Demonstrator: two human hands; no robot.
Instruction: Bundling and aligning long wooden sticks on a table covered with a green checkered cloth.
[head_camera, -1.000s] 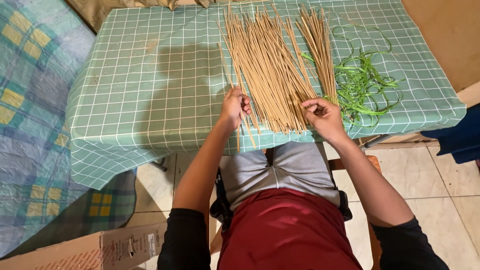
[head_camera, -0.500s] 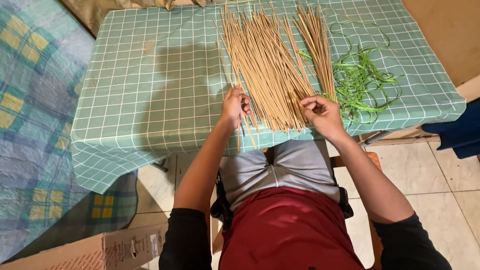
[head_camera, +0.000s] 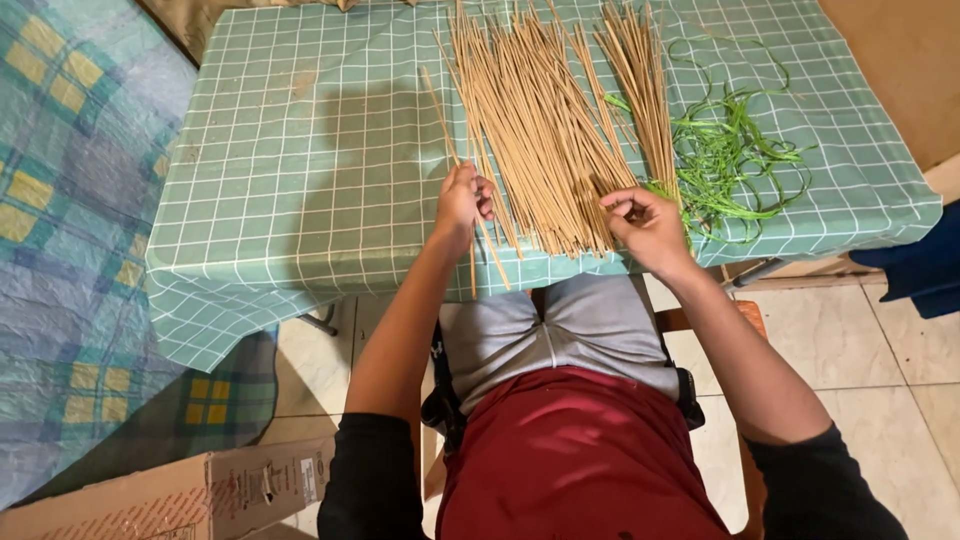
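Left hand (head_camera: 458, 200) lifted sticks (head_camera: 447, 125) leftward over bare tablecloth (head_camera: 300, 170), near table edge.

Both forearms extended forward; left hand (head_camera: 458, 203) grip closed, right hand (head_camera: 648, 225) fingers pinched.

Green strips (head_camera: 730, 155) beside checked tablecloth (head_camera: 300, 150); cardboard box (head_camera: 180, 495) on floor.

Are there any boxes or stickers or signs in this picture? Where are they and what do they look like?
Cardboard box: on the floor at the bottom left, beside the person's left arm; long, brown, lying on its side.
Label on the box: small white rectangle on the box's end, with dark print too small to make out.
Red printing: a band along the box's lower edge.
No signs or screens show.
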